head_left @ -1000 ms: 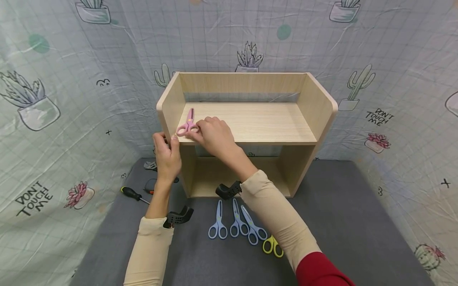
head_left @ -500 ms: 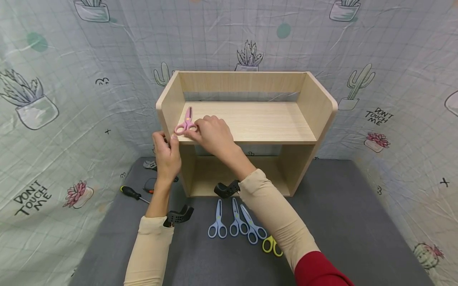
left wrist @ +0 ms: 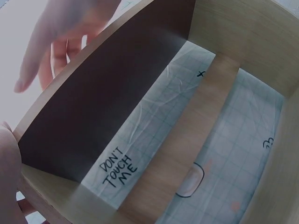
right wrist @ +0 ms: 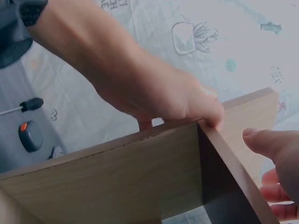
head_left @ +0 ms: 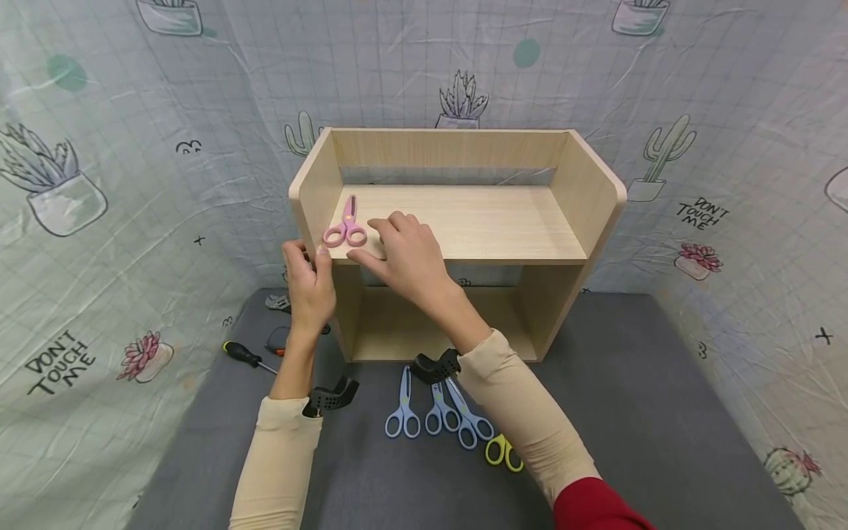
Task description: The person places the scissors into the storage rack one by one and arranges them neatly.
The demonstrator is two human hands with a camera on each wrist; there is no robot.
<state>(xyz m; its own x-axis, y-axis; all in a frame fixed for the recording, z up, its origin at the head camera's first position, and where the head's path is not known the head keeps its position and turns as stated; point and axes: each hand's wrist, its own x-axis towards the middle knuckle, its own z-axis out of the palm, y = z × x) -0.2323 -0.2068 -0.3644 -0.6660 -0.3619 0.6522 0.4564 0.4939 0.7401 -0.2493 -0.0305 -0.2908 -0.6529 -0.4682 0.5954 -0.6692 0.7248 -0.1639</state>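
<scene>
Pink scissors [head_left: 347, 221] lie on the upper board at the left end of a pale wooden shelf unit [head_left: 490, 224], blades pointing to the back. My right hand [head_left: 412, 258] hovers just right of their handles, thumb and fingers spread, touching nothing. At the front of the unit's left side panel, my left hand [head_left: 310, 291] grips the edge where the board meets it. The right wrist view shows that left hand [right wrist: 173, 95] curled over the panel edge, with the fingers of my right hand [right wrist: 280, 163] apart from it.
Three blue scissors [head_left: 403, 403] and yellow scissors [head_left: 501, 444], partly under my right sleeve, lie on the grey table [head_left: 371, 478] before the unit. Left of it are a screwdriver [head_left: 242, 354], a metal tool [head_left: 278, 303] and a dark rounded case with an orange button [right wrist: 31, 136].
My right hand has let go of the pink scissors and drawn slightly right, its fingers spreading. The scissors stay on the board. My left hand keeps its grip on the panel.
</scene>
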